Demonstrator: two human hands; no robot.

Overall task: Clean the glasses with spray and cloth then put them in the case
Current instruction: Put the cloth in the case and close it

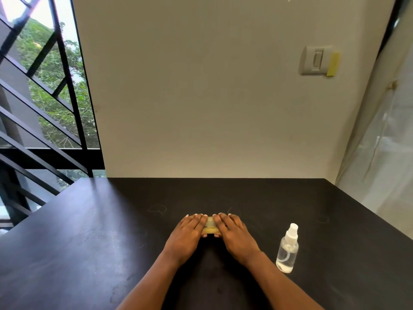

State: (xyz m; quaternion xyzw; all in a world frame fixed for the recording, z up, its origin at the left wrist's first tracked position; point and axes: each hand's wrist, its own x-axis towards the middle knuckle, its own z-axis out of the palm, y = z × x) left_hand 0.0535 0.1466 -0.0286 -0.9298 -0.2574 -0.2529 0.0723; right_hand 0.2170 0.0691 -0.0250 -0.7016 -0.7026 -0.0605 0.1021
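Under both hands, yellow case

The scene is viewed from a single head-mounted wide-angle camera, directed forward and downward across the tabletop toward its far edge and the wall.

Black table w/ beige wall, barred window at left, daylight.

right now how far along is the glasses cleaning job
Both hands, left hand and right hand, press on a yellowish case on the table. The spray bottle stands apart, untouched. No glasses or cloth show; whether they are already inside cannot be told.
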